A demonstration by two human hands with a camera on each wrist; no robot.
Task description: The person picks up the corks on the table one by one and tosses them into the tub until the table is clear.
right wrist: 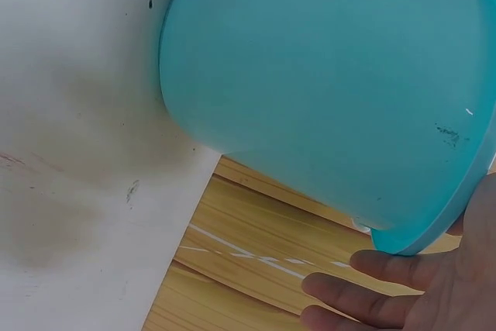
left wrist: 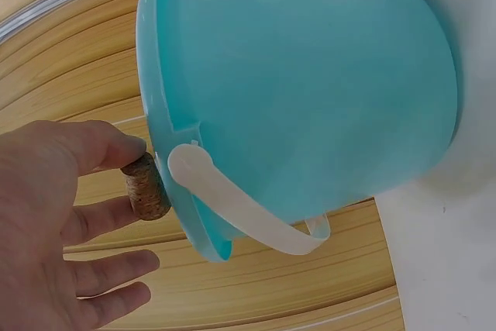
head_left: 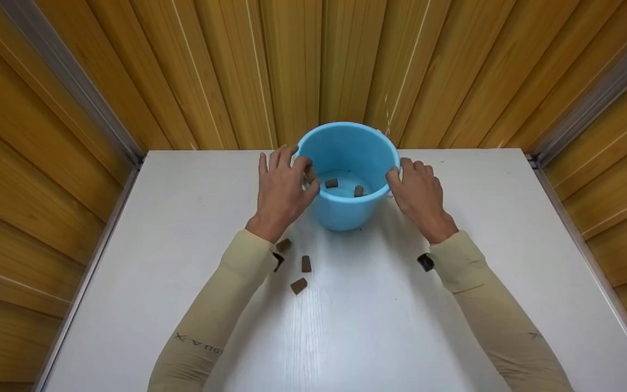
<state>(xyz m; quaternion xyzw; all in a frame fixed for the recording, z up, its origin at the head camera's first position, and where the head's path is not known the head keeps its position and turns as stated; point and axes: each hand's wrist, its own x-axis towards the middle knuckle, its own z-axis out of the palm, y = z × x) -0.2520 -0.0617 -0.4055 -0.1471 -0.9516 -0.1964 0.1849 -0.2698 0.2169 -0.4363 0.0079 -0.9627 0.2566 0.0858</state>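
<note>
A light blue bucket point(head_left: 343, 215) stands upright near the table's back edge. My left hand point(head_left: 281, 193) pinches a cork point(left wrist: 147, 187) between thumb and index finger, right at the left side of the rim. The other left fingers extend loosely. On the opposite side, my right hand point(head_left: 418, 190) grips the rim, thumb over the edge and fingers outside, as the right wrist view also shows. Inside on the bottom lie a cork point(head_left: 331, 183) and another cork point(head_left: 358, 191). The bucket's white handle point(left wrist: 248, 215) hangs down its side.
On the white table point(head_left: 482, 218), left of centre, lie three corks: one cork point(head_left: 284, 245) beside the left wrist, a second cork point(head_left: 306, 264), and a third cork point(head_left: 299, 286) closest to me. Wood-patterned panels point(head_left: 292, 71) enclose the back and sides.
</note>
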